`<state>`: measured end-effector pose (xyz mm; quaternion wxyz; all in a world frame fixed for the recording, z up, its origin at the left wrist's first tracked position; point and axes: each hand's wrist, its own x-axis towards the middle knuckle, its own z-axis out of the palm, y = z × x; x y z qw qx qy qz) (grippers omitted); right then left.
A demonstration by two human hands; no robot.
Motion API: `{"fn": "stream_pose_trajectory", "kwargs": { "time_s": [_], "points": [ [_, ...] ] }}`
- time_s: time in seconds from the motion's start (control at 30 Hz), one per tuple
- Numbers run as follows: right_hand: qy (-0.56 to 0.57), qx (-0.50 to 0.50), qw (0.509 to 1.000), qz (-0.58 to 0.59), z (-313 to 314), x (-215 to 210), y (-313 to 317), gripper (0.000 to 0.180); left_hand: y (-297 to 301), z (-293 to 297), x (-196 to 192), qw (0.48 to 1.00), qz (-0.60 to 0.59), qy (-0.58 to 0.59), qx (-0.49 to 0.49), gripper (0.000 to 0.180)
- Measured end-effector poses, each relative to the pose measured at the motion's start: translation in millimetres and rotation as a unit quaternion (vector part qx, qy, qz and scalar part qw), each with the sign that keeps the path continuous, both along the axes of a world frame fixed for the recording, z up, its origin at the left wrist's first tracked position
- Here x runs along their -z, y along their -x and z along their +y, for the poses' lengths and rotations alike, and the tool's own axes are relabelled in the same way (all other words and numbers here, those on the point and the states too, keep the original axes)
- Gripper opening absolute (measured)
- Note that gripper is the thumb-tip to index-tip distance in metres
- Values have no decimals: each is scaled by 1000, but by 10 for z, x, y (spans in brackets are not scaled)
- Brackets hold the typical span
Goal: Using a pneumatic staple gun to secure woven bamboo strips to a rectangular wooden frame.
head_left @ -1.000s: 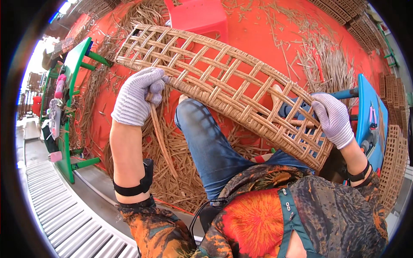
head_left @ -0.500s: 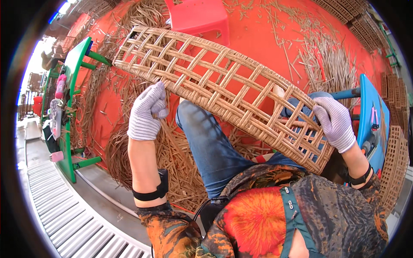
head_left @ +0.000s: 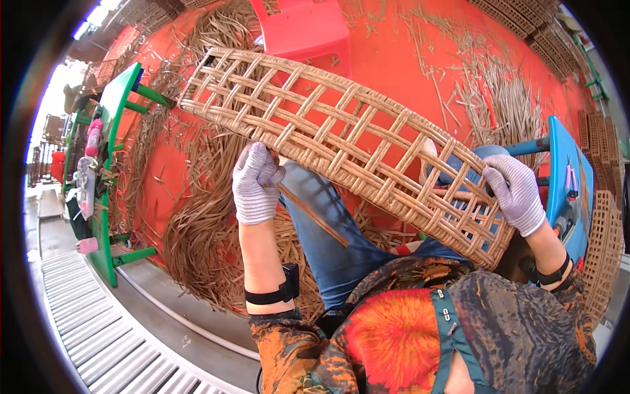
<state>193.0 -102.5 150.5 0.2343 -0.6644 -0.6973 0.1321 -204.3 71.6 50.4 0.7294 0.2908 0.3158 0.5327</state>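
A long woven lattice panel (head_left: 328, 165) of tan plant fibre slants across my lap, its far left end higher than the near right end. My right hand (head_left: 513, 194), in a white-grey knit glove, grips the panel's right end with the thumb on top. At the lower rim, left of the middle, my gloved left hand (head_left: 254, 187) is closed with its fingers pinched on a brown fibre strand (head_left: 314, 215). That strand trails from the fist across my left thigh. Where its other end meets the panel is hidden by the fingers.
Loose fibre strips (head_left: 197, 213) heap on the red floor around my legs. A red plastic chair (head_left: 305, 33) stands beyond the panel. A green table (head_left: 113, 131) and roller conveyor (head_left: 105, 322) flank the left; a blue table (head_left: 568, 177) and woven panels (head_left: 598, 144) flank the right.
My left hand has moved right and slightly down, and the strand from it now stretches across my thigh. The panel has shifted slightly right and down, with my right hand still on it.
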Motion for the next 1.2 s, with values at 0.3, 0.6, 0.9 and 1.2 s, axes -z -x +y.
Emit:
{"fn": "stream_pose_trajectory", "kwargs": {
  "time_s": [0.3, 0.6, 0.9, 1.2],
  "points": [
    [-139, 153, 972, 115, -229, 6, -610, 14, -120, 69, 20, 998, 44, -4, -46, 15],
    [-83, 585, 782, -197, -2301, 290, -2973, 28, 516, 433, 462, 962, 264, -44, -62, 52],
    [-26, 621, 759, -195, -3076, 1014, -2717, 27, 283, 254, -19, 968, 233, -44, -83, 57],
    [-199, 236, 944, 119, -621, 701, -1491, 19, 1233, 777, 300, 951, -136, -60, 270, 56]
  ]
}}
